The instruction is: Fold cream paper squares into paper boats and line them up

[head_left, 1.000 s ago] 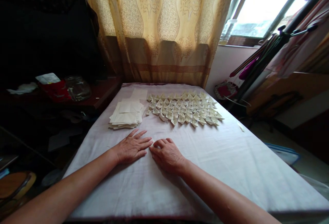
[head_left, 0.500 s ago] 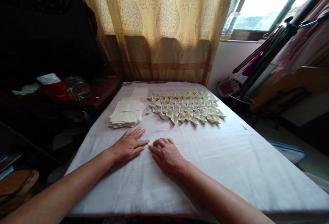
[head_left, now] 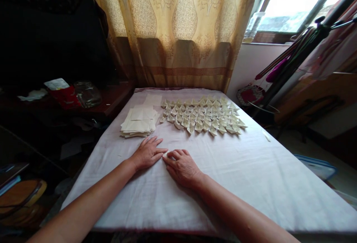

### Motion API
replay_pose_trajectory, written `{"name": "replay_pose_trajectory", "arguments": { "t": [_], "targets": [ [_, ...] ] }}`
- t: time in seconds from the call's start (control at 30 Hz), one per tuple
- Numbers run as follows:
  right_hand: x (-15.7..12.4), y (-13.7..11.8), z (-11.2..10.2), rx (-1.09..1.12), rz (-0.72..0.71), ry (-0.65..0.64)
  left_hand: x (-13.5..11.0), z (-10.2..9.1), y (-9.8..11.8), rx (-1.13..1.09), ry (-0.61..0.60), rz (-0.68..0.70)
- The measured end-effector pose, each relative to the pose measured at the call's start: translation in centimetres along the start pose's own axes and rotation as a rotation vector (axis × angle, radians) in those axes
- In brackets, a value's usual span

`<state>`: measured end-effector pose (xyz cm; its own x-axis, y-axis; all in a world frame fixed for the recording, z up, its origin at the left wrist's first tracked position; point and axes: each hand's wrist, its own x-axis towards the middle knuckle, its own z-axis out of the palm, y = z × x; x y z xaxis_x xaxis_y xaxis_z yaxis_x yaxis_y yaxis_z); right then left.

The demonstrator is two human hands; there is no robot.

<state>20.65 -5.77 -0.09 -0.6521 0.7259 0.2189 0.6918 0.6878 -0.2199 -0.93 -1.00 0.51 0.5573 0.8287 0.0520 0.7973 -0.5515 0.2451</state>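
My left hand [head_left: 147,154] lies flat on the white tablecloth with its fingers spread, thumb and index finger at the edge of a small folded piece of paper [head_left: 165,154]. My right hand [head_left: 182,167] has its fingers curled and pressed down over that paper, covering most of it. Only a pale bit shows between the hands, so its folded form is hidden. Beyond my left hand sits a stack of cream paper sheets [head_left: 138,124]. Rows of small folded paper boats [head_left: 205,116] stand beyond my right hand.
The table [head_left: 251,191] is covered by a white cloth. A paper scrap [head_left: 266,136] lies near its right edge. To the left, a dark cabinet holds a glass jar [head_left: 88,95] and a red container [head_left: 65,97]. A coat stand [head_left: 301,53] rises at right; a patterned curtain [head_left: 184,23] hangs behind.
My left hand has slid right, closer to my right hand, and less of the folded paper shows. My right hand stays nearly in place. The whole view has shifted slightly.
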Motion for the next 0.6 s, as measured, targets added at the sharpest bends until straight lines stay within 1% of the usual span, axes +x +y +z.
{"name": "replay_pose_trajectory", "arguments": {
  "t": [0.1,0.27,0.43,0.53,0.6],
  "targets": [
    [0.0,0.0,0.0,-0.001,0.006,0.003,0.6,0.3,0.0,-0.063,0.0,-0.107],
    [-0.2,-0.2,0.0,0.002,0.02,-0.01,2.0,1.0,0.6,-0.101,0.05,-0.221],
    [0.2,-0.6,-0.5,-0.006,0.043,-0.011,2.3,1.5,1.0,-0.13,0.068,-0.27],
    [0.8,-0.7,-1.2,-0.063,0.037,-0.079,2.3,1.1,1.0,-0.139,0.061,-0.28],
    [0.9,-0.6,-1.4,-0.07,0.022,-0.091,2.2,0.7,1.0,-0.141,0.057,-0.282]
  ]
}}
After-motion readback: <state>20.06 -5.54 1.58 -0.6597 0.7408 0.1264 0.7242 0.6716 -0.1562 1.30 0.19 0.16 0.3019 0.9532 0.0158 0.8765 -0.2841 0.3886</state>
